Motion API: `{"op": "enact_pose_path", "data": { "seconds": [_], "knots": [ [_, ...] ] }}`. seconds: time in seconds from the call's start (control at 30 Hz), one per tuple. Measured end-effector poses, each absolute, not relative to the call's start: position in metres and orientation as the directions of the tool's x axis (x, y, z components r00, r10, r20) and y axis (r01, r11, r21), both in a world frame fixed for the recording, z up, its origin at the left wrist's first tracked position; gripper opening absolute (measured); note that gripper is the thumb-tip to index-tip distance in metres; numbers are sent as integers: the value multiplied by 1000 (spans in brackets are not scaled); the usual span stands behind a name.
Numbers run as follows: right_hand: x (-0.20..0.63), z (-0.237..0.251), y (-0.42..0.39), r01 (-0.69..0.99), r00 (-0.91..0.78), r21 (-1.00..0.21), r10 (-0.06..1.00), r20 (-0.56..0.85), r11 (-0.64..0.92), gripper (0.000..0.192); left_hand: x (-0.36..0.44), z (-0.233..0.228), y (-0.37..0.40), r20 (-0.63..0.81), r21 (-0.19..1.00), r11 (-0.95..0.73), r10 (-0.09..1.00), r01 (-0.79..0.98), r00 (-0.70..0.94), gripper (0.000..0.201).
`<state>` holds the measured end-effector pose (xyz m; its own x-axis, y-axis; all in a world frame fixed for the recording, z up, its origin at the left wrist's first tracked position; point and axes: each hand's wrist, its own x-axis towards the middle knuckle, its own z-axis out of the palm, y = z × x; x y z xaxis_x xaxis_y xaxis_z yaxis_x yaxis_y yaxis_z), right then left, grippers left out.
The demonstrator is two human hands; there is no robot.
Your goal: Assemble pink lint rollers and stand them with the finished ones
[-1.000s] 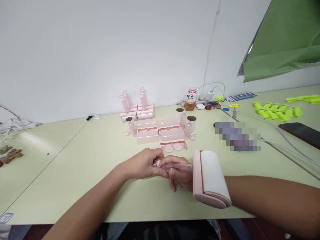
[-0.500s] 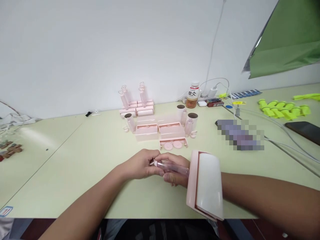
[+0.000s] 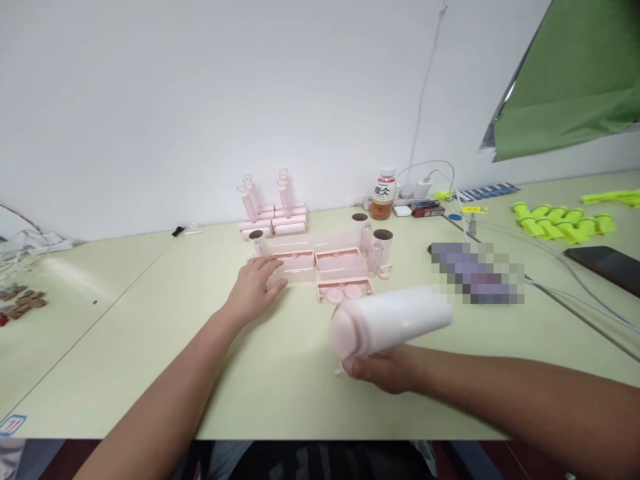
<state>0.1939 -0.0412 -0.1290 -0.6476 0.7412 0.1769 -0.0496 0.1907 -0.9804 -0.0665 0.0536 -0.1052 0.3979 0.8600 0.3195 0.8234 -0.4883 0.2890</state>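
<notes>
- Roller [image 3: 395, 320], blurred at frame centre, gripped from beneath by right hand [image 3: 380, 369]; loose grasp could drop it.
- Left hand [image 3: 255, 287], fingers spread flat beside pink trays [image 3: 295, 263], could nudge them.

A plastic drink bottle with an orange label [image 3: 383, 195] stands at the pale green table's [image 3: 125, 320] far edge; bright yellow-green plastic pieces [image 3: 555, 221] and a black phone [image 3: 603, 263] lie toward its right edge.

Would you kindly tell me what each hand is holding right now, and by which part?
The right hand holds the pink lint roller by its handle, beneath the blurred roll. The left hand holds nothing.
</notes>
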Motion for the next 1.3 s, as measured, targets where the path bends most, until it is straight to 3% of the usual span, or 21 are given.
{"op": "enact_pose_path", "data": {
  "seconds": [0.2, 0.37, 0.5, 0.6, 0.67, 0.8, 1.3],
  "knots": [
    [186, -133, -54, -98, -818, -994, 573, 49, -56, 41, -66, -111, 53, 189, 275, -453, 890, 848, 414, 56],
    [188, -135, -50, -7, -789, -985, 606, -99, -171, 33, -66, -105, 49, 121, 393, -375, 926, 840, 357, 62],
    [186, -138, -46, 19, -721, -988, 682, -121, -155, 32, -74, -93, 50, 73, 628, -236, 967, 742, 245, 56],
    [183, -139, -42, -12, -705, -984, 699, -120, -180, 37, -78, -82, 48, 50, 875, -158, 970, 458, 238, 48],
    [181, -139, -40, -31, -699, -979, 705, -121, -200, 39, -79, -78, 46, 68, 950, -156, 948, 269, 310, 46],
    [181, -138, -38, -58, -679, -980, 727, -101, -191, 39, -76, -81, 43, 136, 966, -213, 900, 147, 414, 49],
    [177, -141, -37, -118, -645, -974, 761, -75, -196, 44, -73, -87, 40, 109, 965, -230, 786, 124, 609, 57]
  ]
}}
